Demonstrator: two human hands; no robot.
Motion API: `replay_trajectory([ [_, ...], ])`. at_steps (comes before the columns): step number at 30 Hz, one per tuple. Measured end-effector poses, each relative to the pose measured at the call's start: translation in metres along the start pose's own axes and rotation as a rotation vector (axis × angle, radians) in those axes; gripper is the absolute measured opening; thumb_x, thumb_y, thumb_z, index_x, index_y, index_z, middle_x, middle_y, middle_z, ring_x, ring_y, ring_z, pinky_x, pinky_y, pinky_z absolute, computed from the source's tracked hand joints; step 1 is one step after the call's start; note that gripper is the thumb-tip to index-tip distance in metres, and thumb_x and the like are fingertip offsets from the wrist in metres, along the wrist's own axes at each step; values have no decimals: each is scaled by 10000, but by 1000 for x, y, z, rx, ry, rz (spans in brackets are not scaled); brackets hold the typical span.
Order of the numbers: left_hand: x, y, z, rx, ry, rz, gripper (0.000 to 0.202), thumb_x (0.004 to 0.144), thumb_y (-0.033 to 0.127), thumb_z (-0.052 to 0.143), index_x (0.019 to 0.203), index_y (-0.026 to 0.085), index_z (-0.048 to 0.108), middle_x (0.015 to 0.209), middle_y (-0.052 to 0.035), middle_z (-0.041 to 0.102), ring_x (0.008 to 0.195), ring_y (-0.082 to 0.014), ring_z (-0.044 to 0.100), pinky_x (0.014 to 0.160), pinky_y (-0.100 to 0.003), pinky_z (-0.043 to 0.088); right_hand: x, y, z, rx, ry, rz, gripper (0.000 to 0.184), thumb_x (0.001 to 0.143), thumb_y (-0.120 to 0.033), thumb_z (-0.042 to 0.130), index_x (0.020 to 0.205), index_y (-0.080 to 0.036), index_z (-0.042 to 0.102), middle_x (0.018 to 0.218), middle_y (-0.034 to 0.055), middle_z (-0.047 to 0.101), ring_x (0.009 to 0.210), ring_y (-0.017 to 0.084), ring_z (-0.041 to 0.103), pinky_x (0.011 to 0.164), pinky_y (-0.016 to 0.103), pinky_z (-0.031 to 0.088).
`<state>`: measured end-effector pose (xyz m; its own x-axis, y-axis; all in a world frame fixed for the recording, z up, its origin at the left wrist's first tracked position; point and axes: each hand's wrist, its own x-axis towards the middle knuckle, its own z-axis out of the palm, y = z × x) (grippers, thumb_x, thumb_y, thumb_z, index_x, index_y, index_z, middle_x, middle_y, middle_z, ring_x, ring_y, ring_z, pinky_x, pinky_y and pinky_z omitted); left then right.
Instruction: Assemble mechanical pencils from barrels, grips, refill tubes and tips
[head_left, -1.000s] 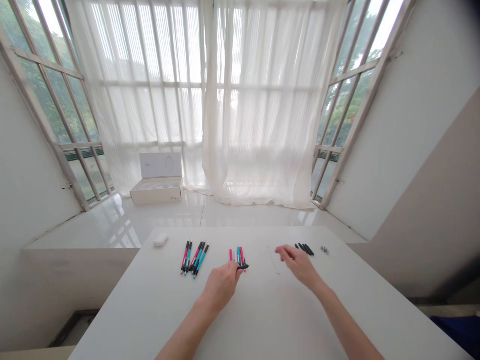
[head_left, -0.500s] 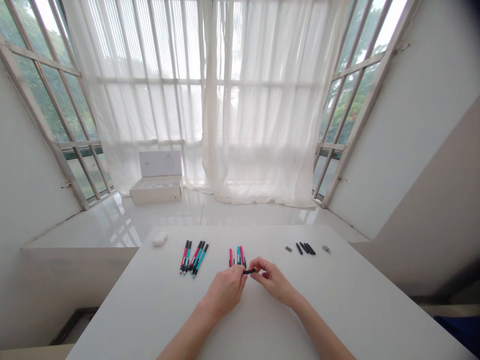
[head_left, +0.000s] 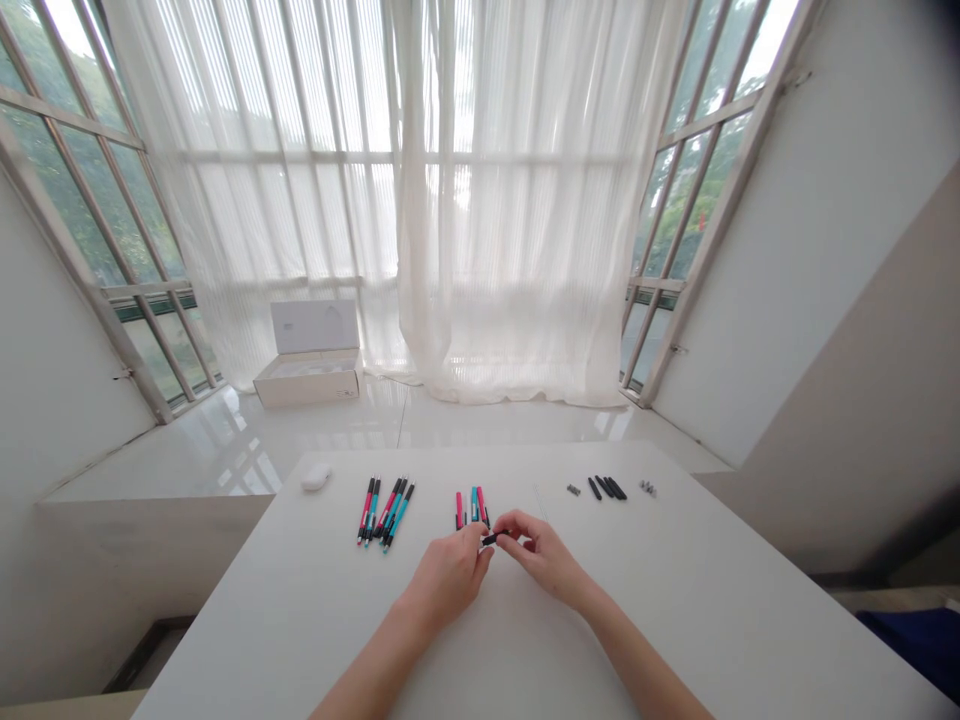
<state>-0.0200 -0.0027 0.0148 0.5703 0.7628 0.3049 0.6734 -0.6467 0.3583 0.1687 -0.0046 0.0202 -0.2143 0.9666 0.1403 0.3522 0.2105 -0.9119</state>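
Observation:
My left hand [head_left: 453, 572] and my right hand [head_left: 546, 560] meet over the middle of the white table [head_left: 517, 660], both closed. Between their fingertips runs a short black pen part [head_left: 493, 538], slightly tilted, with a small pale bit at its left end. Thumb and fingers of the right hand pinch its right end; the left fingers hold the other end and hide part of it. Just beyond the hands lie pink and blue pen barrels [head_left: 474, 503], their near ends partly covered by the left hand.
Several pink and blue pens [head_left: 386, 512] lie at left, beside a small rounded white case [head_left: 316, 478]. At right are black pen grips [head_left: 607, 488], with small dark pieces [head_left: 574, 490] and grey pieces [head_left: 647, 489] on either side. An open white box [head_left: 307, 385] stands on the sill.
The black pen part now tilts up a little more to the right, and a pale bit shows at its left end. The whole view has shifted slightly. Both hands keep their hold.

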Motion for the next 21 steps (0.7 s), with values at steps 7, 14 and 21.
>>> replay_trajectory([
  [7, 0, 1, -3, -3, 48, 31, 190, 986, 234, 320, 1019, 208, 505, 906, -57, 684, 731, -190, 673, 610, -252, 478, -1, -2, -4, -2, 26, -24, 125, 785, -344, 612, 793, -225, 647, 865, 0, 646, 753, 142, 556, 557, 216, 408],
  [14, 0, -1, -1, 37, 13, 2, 64, 960, 229, 429, 1001, 212, 475, 784, -16, 694, 683, -199, 690, 540, -234, 419, 0, -3, -1, 45, -10, 53, 254, 856, -436, 544, 820, -198, 622, 704, -7, 625, 589, 123, 529, 566, 254, 446],
  [21, 0, -1, -6, 72, 71, 19, 196, 1003, 244, 317, 903, 205, 480, 785, -29, 695, 647, -174, 674, 531, -236, 388, 4, 5, -17, 14, 76, 43, 219, 817, -413, 596, 832, -196, 624, 699, -22, 556, 681, 138, 518, 609, 253, 428],
])
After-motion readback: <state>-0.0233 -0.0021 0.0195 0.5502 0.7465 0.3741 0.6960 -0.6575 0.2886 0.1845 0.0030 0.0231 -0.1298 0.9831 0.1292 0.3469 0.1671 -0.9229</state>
